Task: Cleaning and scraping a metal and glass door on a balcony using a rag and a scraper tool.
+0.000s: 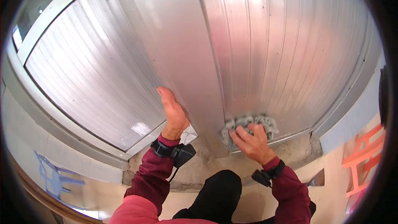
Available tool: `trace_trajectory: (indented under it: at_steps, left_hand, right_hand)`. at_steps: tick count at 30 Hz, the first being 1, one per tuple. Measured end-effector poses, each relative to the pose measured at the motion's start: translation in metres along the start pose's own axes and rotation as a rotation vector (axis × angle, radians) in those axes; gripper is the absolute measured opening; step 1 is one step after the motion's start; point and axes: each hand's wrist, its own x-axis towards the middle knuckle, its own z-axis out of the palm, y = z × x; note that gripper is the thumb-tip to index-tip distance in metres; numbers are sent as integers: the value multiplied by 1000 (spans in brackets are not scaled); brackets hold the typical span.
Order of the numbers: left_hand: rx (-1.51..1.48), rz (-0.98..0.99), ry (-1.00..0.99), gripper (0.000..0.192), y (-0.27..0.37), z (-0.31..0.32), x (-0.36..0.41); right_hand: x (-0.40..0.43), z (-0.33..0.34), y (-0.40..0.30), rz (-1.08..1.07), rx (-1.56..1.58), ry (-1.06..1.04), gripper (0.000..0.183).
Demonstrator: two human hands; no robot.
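A grey and white patterned cloth [270, 124] is bunched under my right hand [250, 140]. That hand presses it against the bottom left corner of a ribbed metal door panel [279, 68], with the fingers bent over it. My left hand [175, 115] is up against the left edge of the wide, smooth door stile [183, 43]. Its thumb side faces me and the other fingers are largely hidden, so their grip is unclear. Both wrists carry black strapped devices over dark red sleeves.
Another ribbed panel [93, 62] in a metal frame stands at the left. Below the door runs a rough concrete sill [217, 168]. A blue plastic chair [56, 177] is at the lower left, and an orange plastic stool [362, 158] at the right. My black-clad knee [222, 189] is close to the sill.
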Motion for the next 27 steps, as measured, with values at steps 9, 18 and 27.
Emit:
trace_trajectory:
  at_steps: [9,18,27]
  left_hand:
    - [-374,-496,-428,62,17,2,19]
    - [-800,-585,-499,69,15,-3,18]
    - [-1034,-628,-810,65,9,-9,26]
  right_hand:
    - [238,-140,51,-311,-333,639,38]
    - [134,-26,-19,-248,-255,305,41]
    - [140,-63,24,-203,-303,202,34]
